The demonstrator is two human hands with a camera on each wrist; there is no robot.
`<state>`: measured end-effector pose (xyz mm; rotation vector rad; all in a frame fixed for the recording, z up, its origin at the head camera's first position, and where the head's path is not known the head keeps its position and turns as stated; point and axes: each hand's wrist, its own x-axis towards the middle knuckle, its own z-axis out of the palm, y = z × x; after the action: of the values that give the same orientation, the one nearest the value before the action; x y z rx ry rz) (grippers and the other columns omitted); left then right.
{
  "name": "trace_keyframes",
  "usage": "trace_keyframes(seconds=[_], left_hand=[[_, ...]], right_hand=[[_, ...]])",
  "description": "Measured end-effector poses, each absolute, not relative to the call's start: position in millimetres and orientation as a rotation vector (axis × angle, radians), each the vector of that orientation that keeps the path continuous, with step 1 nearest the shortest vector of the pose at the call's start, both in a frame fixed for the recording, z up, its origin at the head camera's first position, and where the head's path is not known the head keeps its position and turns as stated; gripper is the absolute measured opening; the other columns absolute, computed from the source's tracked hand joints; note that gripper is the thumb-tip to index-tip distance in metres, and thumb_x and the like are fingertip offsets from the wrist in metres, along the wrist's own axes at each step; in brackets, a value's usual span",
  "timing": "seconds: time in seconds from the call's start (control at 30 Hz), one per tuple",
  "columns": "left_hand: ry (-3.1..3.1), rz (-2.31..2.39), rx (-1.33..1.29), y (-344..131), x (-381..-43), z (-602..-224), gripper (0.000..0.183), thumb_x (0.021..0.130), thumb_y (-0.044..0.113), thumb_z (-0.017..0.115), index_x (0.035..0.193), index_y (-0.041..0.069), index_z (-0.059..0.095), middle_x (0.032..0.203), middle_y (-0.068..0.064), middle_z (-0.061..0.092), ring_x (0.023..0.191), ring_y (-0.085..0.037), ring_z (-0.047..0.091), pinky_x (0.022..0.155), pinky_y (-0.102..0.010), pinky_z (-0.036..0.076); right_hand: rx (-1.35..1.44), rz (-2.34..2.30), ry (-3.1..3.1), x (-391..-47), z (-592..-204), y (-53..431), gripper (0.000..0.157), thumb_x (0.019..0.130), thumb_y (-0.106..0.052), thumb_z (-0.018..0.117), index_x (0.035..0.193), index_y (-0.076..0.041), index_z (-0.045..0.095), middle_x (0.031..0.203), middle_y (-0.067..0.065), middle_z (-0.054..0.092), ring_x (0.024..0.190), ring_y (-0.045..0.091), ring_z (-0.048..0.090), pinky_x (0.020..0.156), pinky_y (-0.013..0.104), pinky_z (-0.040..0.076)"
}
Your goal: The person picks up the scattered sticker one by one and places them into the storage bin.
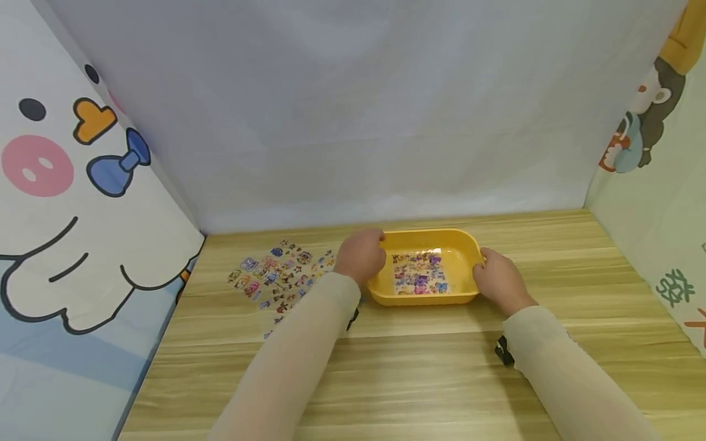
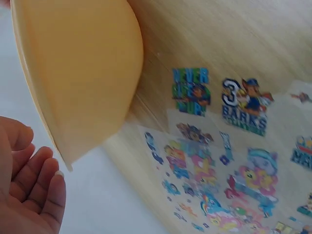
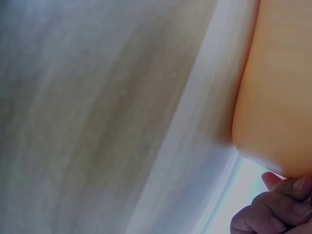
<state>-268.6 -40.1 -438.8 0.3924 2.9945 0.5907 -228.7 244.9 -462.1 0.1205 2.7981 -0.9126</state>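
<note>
A yellow plastic tray [image 1: 466, 251] with rounded corners sits on the wooden table, a clear sticker sheet [image 1: 419, 272] with small colourful figures lying inside it. At the tray's left end, my left hand [image 1: 361, 254] holds the rim. Its curled fingers [image 2: 41, 185] show beside the tray's edge in the left wrist view, where the exact contact is unclear. My right hand [image 1: 502, 278] grips the opposite end. In the right wrist view, its bent fingers [image 3: 278, 209] lie against the tray's rim, partly cut off by the frame.
Several clear sticker sheets [image 1: 276, 275] overlap on the table [image 1: 419, 380] left of the tray, partly hidden by the left sleeve. A pale sheet [image 1: 358, 122] hangs behind the table. Cartoon-printed panels stand at the left [image 1: 83, 184] and right [image 1: 651, 202].
</note>
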Motion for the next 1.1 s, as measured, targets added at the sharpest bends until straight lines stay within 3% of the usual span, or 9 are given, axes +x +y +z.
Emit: trace_keyframes(seconds=[0.23, 0.47, 0.63, 1.1], left_hand=[[3.064, 0.637, 0.413, -65.5, -271.8, -447.2, 0.03, 0.104, 0.016, 0.055, 0.13, 0.007, 0.067, 0.123, -0.007, 0.071, 0.088, -0.019, 0.067, 0.076, -0.038, 0.056], [3.104, 0.601, 0.323, -102.2, -270.6, -451.7, 0.029, 0.104, 0.015, 0.055, 0.128, 0.005, 0.067, 0.122, -0.011, 0.071, 0.099, -0.026, 0.069, 0.087, -0.045, 0.057], [3.11, 0.6, 0.337, -128.1, -270.3, -458.3, 0.03, 0.103, 0.015, 0.055, 0.128, 0.003, 0.067, 0.122, -0.013, 0.07, 0.098, -0.028, 0.069, 0.084, -0.046, 0.058], [3.051, 0.73, 0.175, -196.5, -247.9, -463.4, 0.034, 0.106, 0.018, 0.055, 0.133, -0.001, 0.061, 0.126, -0.019, 0.064, 0.11, -0.035, 0.063, 0.091, -0.053, 0.052]], right_hand=[[0.128, -0.908, 2.801, -227.8, -462.3, 245.8, 0.058, 0.107, -0.016, 0.037, 0.154, 0.015, 0.027, 0.153, 0.037, 0.038, 0.121, 0.043, 0.051, 0.108, 0.061, 0.04], [0.124, -0.91, 2.799, -228.3, -463.2, 246.2, 0.058, 0.107, -0.017, 0.037, 0.154, 0.015, 0.028, 0.153, 0.037, 0.038, 0.126, 0.044, 0.05, 0.109, 0.062, 0.038], [0.123, -0.906, 2.8, -229.0, -463.5, 246.2, 0.058, 0.106, -0.016, 0.036, 0.154, 0.015, 0.027, 0.153, 0.037, 0.036, 0.131, 0.046, 0.048, 0.111, 0.063, 0.036], [0.128, -0.916, 2.797, -229.6, -464.4, 245.4, 0.058, 0.106, -0.017, 0.037, 0.154, 0.015, 0.028, 0.152, 0.036, 0.039, 0.12, 0.042, 0.052, 0.108, 0.061, 0.04]])
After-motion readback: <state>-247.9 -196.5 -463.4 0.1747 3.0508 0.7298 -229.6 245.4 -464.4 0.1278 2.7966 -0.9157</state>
